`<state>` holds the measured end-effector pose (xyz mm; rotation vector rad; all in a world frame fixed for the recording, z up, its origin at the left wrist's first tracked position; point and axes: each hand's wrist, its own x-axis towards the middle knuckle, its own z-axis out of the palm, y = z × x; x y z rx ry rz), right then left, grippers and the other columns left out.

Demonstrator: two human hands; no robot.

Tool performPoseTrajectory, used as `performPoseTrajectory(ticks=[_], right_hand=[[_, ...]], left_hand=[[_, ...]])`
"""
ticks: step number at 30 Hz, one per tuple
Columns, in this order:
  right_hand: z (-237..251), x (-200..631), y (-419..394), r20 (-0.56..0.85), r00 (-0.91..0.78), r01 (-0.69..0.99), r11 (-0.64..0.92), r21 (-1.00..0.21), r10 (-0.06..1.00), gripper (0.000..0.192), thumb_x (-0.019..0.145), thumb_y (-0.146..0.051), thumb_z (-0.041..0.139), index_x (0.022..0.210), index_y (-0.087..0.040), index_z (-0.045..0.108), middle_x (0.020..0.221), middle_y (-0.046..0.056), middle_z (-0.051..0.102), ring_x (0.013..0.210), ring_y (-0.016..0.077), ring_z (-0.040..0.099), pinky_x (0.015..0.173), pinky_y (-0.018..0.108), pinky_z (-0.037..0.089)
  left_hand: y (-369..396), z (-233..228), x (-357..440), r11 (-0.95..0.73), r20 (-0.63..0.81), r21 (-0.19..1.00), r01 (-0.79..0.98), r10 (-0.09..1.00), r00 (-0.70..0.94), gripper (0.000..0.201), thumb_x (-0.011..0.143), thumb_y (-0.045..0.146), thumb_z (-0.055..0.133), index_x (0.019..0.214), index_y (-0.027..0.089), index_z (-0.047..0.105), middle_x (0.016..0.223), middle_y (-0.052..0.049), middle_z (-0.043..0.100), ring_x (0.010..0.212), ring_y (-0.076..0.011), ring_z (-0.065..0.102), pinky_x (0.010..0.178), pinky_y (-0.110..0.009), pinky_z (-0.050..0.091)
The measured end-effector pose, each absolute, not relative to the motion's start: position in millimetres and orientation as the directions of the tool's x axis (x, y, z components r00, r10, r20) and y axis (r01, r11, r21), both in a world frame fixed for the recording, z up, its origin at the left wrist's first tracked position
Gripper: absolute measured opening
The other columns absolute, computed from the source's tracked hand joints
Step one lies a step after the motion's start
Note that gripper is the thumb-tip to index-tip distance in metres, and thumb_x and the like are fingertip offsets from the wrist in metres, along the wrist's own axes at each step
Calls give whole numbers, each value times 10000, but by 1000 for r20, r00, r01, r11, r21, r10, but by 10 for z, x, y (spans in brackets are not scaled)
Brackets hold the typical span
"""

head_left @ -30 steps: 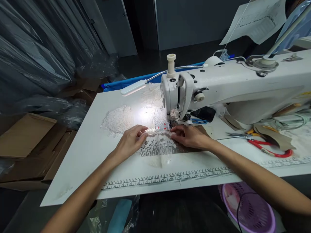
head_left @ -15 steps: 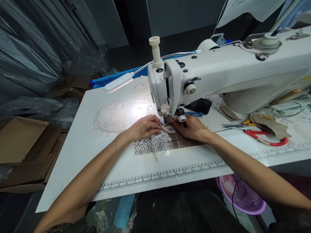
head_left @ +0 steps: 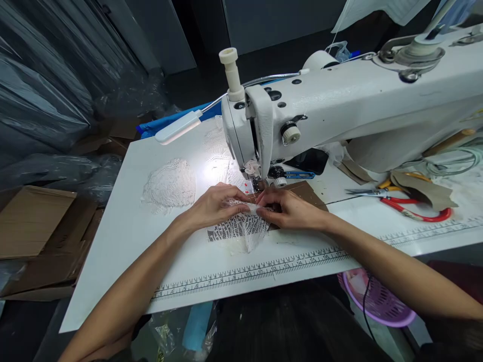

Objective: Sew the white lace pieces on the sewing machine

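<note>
White lace fabric (head_left: pixel 245 229) lies in front of the presser foot of a white sewing machine (head_left: pixel 320 105), partly over a brown plate (head_left: pixel 307 193). My left hand (head_left: pixel 219 203) pinches the lace's upper edge between thumb and fingers. Close beside it, my right hand (head_left: pixel 285 207) pinches the same edge, its fingertips just below the presser foot (head_left: pixel 259 184). The fingers hide part of the lace. To the left lies another lace piece (head_left: pixel 171 183), with more lace (head_left: pixel 219 138) behind the machine head.
A lit lamp (head_left: pixel 179 128) shines on the needle area. Right of my right hand are red-handled scissors (head_left: pixel 415 207), a blue tool (head_left: pixel 300 175) and a black phone (head_left: pixel 311 160). A ruler strip (head_left: pixel 249 275) runs along the table's front edge. A purple basket (head_left: pixel 392 306) stands below.
My right hand has moved left and nearer to me, from beside the presser foot onto the lace edge by my left hand. More of the brown plate shows. The view has shifted slightly.
</note>
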<state>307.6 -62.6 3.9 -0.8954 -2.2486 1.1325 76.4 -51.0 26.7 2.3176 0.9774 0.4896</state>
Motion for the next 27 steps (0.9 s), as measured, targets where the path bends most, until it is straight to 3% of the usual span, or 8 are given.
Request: performPoseTrajectory(ticks=[4, 9, 13, 17, 19, 21, 24, 27], right_hand=[[42, 3103, -628, -2, -646, 371, 312, -875, 763, 189, 895, -335, 536, 853, -173, 624, 824, 29, 640, 697, 122, 567, 621, 262, 445], [-51, 3026, -684, -198, -660, 223, -62, -973, 725, 241, 919, -404, 516, 911, -164, 543, 690, -6, 579, 515, 88, 561, 474, 222, 456], [-109, 2809, -796, -277, -547, 101, -266, -959, 790, 266, 872, -394, 613, 933, -170, 484, 786, 38, 633, 581, 120, 645, 484, 221, 521], [-83, 2804, -835, -354, -594, 153, -331, -931, 722, 356, 833, -465, 651, 929, -162, 491, 793, 73, 673, 663, 160, 676, 498, 236, 540], [-38, 2944, -774, -391, -641, 272, -281, -920, 660, 350, 847, -487, 620, 891, -152, 527, 774, 80, 685, 615, 157, 660, 456, 233, 493], [3, 3118, -662, -332, -606, 362, -121, -924, 723, 318, 883, -470, 563, 879, -152, 570, 771, 70, 688, 589, 144, 634, 474, 241, 461], [23, 3289, -468, -109, -488, 608, 247, -755, 866, 290, 921, -402, 492, 846, -162, 635, 693, 47, 661, 589, 149, 589, 517, 261, 386], [-1, 3270, -355, 69, -601, 678, 554, -484, 796, 307, 936, -368, 442, 1043, -198, 674, 871, 73, 684, 706, 183, 599, 550, 275, 330]], left_hand=[[-542, 327, 696, -297, -59, 811, 504, 815, 576, 205, 879, 373, 612, 899, 174, 657, 821, -32, 639, 637, -99, 560, 541, -220, 450], [-488, 429, 657, -171, -166, 872, 458, 778, 606, 226, 926, 372, 524, 921, 162, 605, 578, 32, 493, 444, -59, 366, 395, -188, 300], [-238, 457, 720, -332, -104, 730, 597, 809, 578, 261, 885, 417, 574, 932, 168, 634, 697, -6, 595, 501, -78, 449, 438, -203, 357], [-42, 317, 865, -546, 97, 375, 749, 827, 554, 239, 800, 386, 681, 894, 169, 643, 786, -34, 637, 621, -140, 545, 525, -249, 415], [-71, 232, 887, -596, 282, 155, 788, 791, 543, 219, 812, 361, 677, 885, 158, 636, 847, -69, 647, 697, -178, 576, 588, -292, 446], [-193, 173, 849, -654, 403, 26, 756, 699, 590, 185, 866, 338, 621, 894, 155, 625, 883, -84, 649, 746, -192, 589, 629, -321, 473], [-462, 125, 751, -821, 387, 64, 567, 544, 744, 176, 912, 329, 554, 949, 166, 607, 921, -63, 654, 796, -175, 612, 653, -318, 524], [-683, 67, 717, -896, 309, 161, 414, 444, 841, 227, 905, 327, 559, 1056, 162, 597, 1040, -84, 652, 901, -186, 629, 739, -352, 559]])
